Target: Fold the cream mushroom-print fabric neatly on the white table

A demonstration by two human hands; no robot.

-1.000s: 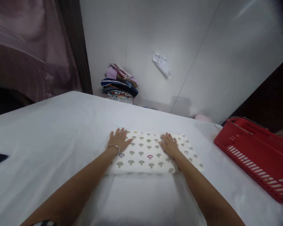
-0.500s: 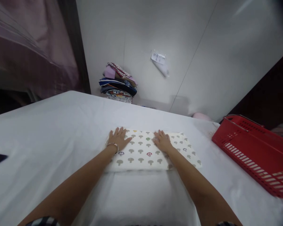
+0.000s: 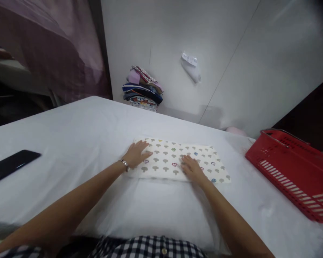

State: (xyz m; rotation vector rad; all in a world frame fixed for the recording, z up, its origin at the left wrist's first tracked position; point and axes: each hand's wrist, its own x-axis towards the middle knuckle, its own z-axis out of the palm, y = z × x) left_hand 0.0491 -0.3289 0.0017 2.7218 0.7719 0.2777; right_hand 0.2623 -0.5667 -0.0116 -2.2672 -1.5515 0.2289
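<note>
A folded white cloth [image 3: 165,159] printed with rows of grey mushrooms and a few coloured ones lies flat in front of me. My left hand [image 3: 136,154], with a metal bracelet at its wrist, rests on the cloth's left end, fingers stretched toward the far edge. On the cloth right of its middle lies my right hand [image 3: 191,168], palm down with the fingers spread. Neither hand grips anything. Part of the mushroom print is hidden under the hands and the right forearm.
The cloth lies on a white-covered table [image 3: 91,132]. A red plastic basket [image 3: 293,168] stands at the right edge, and a black phone [image 3: 13,165] lies at the left. Behind the table, folded clothes [image 3: 144,89] are stacked against the wall, where a plastic sleeve [image 3: 191,67] hangs.
My right hand has slid nearer to me on the cloth, and my left hand sits at its left edge. The camera view has shifted, showing more of the phone and my checked shirt.
</note>
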